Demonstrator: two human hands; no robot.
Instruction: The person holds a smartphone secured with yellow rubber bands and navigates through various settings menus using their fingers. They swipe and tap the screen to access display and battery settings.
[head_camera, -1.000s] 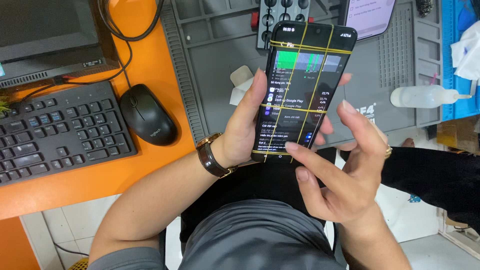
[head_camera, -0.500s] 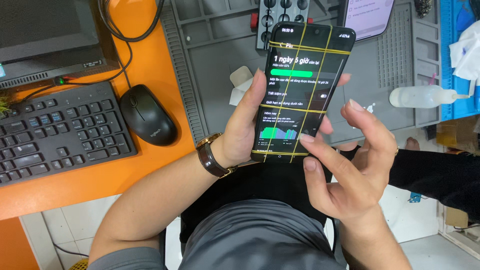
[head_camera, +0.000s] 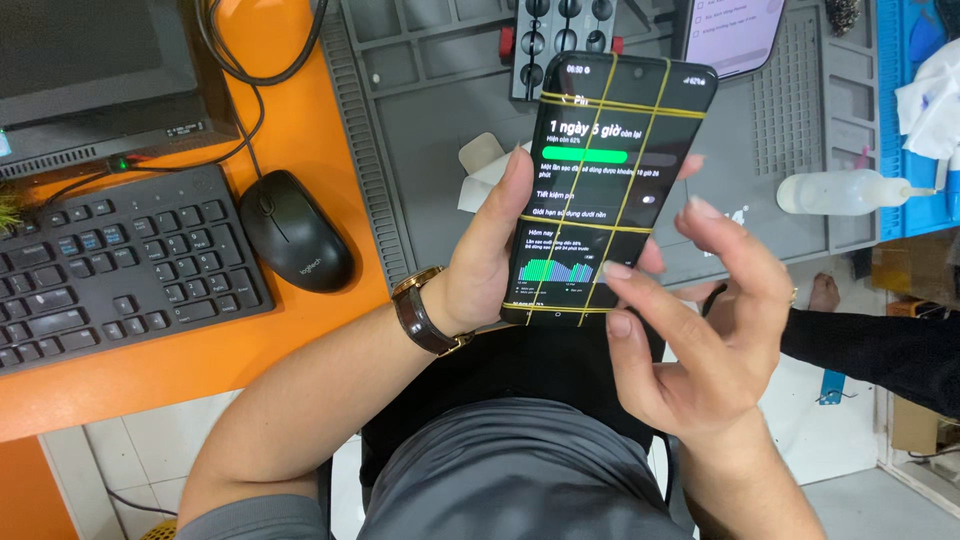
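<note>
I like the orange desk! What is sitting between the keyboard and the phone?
A black computer mouse lies between the keyboard and the phone, seen from the head camera.

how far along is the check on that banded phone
Done, by the look of it: yellow rubber bands already cross the phone and its screen is lit with a green bar and a chart. In hand: the left hand grips it while the right hand thumbs the lower screen. What remains cannot be told.

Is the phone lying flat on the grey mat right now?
No, the left hand holds the phone, wrapped in yellow rubber bands, up above the grey mat while the right hand touches its screen.
</note>
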